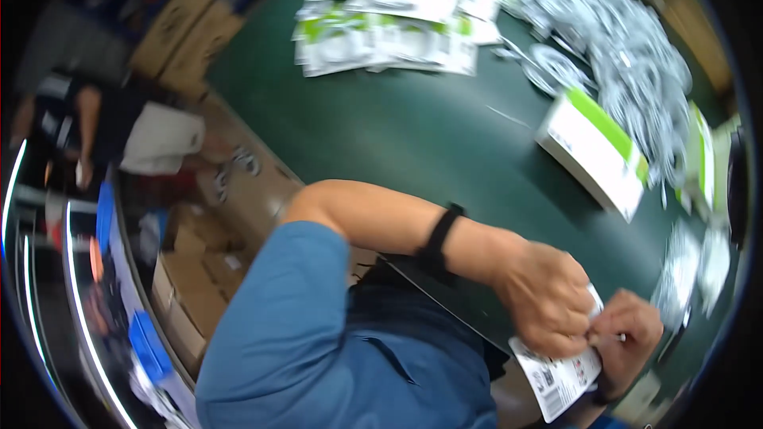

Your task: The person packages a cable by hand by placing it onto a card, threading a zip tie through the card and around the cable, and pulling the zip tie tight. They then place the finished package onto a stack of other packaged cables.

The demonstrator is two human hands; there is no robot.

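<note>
My left hand point(548, 302), with a black band on its wrist, is closed over a white printed packaging card point(552, 389) at the table's near edge. Close beside it, my right hand point(632, 334) is closed too, thumb and fingers pinched at the card's upper part. The fingertips of both hands meet there, and whatever small part lies between them is hidden. The card hangs tilted, its printed side with a barcode facing up. Beyond the hands, a white and green box point(592, 155) rests on the dark green table point(381, 135).
White and green packages with coiled cables point(381, 24) lie in rows at the far side. Grey bundled cables point(612, 48) are heaped at the far right. Clear plastic bags point(679, 266) lie right of my hands. Left, a person point(79, 119) stands near cardboard boxes point(195, 290).
</note>
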